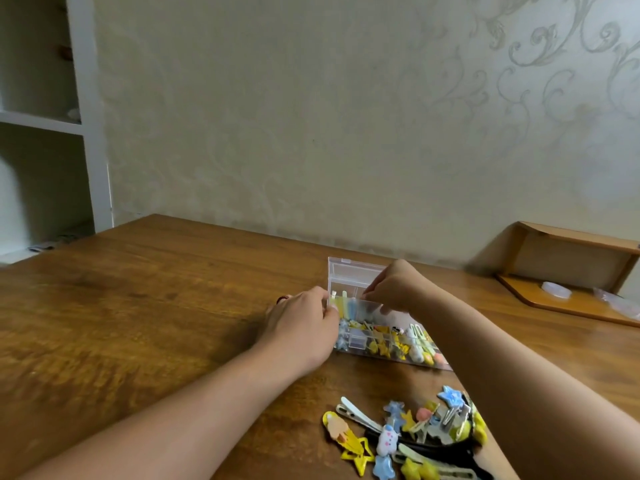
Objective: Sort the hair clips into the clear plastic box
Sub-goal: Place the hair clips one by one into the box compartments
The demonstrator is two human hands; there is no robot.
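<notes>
Both hands, left [304, 327] and right [391, 289], grip the clear plastic box [356, 271]; loose hair clips [408, 434] nearer.

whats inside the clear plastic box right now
The clear plastic box holds sorted hair clips: yellow and pale bars at its far end, small yellow and white ones nearer. Both hands, left hand and right hand, cover some compartments.

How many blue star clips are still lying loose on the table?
3 visible: one blue star at the pile's far right, one mid-pile, one at the near edge. The right forearm may hide more.
</notes>
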